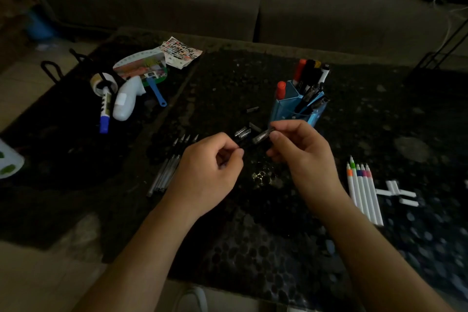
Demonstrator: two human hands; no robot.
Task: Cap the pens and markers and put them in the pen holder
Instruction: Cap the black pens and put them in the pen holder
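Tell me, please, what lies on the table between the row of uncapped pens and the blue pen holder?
In the head view, a few loose caps lie there on the dark table, between the uncapped pens and the pen holder.

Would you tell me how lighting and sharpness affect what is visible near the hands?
Head view: dim; the black pen in the left hand and its grey cap in the right hand barely stand out from the dark pebbled table; a glare patch lies below them; the table's lower right corner is blurred.
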